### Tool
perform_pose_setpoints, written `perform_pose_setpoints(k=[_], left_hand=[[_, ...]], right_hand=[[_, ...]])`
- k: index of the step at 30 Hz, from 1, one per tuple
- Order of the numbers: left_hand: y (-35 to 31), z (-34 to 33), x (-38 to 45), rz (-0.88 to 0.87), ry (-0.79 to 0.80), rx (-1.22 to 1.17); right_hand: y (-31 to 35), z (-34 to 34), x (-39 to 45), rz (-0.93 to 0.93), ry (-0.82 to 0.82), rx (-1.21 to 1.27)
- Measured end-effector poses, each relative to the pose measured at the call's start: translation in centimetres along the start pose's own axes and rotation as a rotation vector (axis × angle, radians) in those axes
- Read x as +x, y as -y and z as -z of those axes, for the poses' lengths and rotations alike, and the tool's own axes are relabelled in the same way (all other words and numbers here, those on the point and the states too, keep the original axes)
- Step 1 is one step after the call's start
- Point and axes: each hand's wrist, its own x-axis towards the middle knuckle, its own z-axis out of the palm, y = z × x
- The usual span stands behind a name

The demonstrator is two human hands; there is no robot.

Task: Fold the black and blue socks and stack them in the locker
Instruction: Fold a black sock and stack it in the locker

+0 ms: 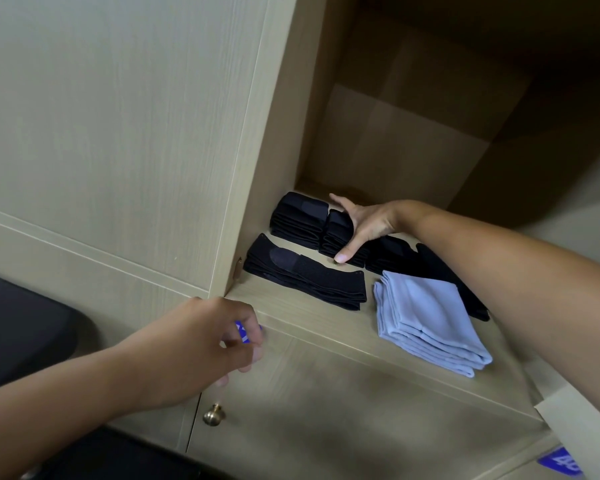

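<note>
Where the pale wood-grain laminate of the locker [278, 98] opens into a shadowed compartment, folded socks are seen laid out on its flat shelf [326, 323]. At the back left a thick bundle of black socks [298, 216] is stacked in soft, ribbed layers, and just beside it on the right a second, narrower black bundle [336, 233] is held by the right hand [364, 223], whose thumb is pressed against the near edge while the fingers are spread over the far side. Nearer the front a long, flat black folded pair [305, 278] is laid slantwise, a darker heel patch showing on its upper surface. More black socks [426, 268] are partly hidden beneath the right forearm. Toward the front right a neat square stack of light blue socks [430, 320] is set, its smooth layered edges fanned slightly at the corner. The left hand [201, 344] is held outside the compartment, in front of the lower door [326, 410], its fingers loosely curled; a small blue-and-white object [243, 332] shows behind them, though whether it is held cannot be told. Below it a rounded brass knob [214, 414] is fixed to the door. A dark padded surface [21, 323] lies at the far left.
</note>
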Motion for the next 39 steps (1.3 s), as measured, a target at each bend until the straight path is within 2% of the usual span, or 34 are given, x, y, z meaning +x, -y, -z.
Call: perform_pose_setpoints(k=[8, 15, 23, 29, 34, 39], left_hand=[[-0.7, 0.9, -0.6, -0.030, -0.041, 0.023], [-1.0, 2.3, -1.7, -0.077, -0.067, 0.156], [-0.7, 4.3, -3.0, -0.104, -0.081, 0.228], [-0.6, 5.6, -3.8, -0.096, -0.096, 0.268], [-0.4, 6.7, -4.5, -0.062, -0.191, 0.260], [-0.1, 8.0, -5.7, -0.001, -0.243, 0.259]], right_hand=[[1.0, 0.8, -3.5, 0.052, -0.156, -0.027], [5.0, -2.5, -8.5, 0.212, -0.558, -0.015], [10.0, -9.0, -14.7, 0.303, -0.809, 0.103], [11.9, -13.0, -17.7, 0.295, -0.830, 0.169], [12.8, -14.6, -18.4, 0.279, -0.823, 0.190], [14.6, -15.0, -18.2, 0.347, -0.775, 0.189]])
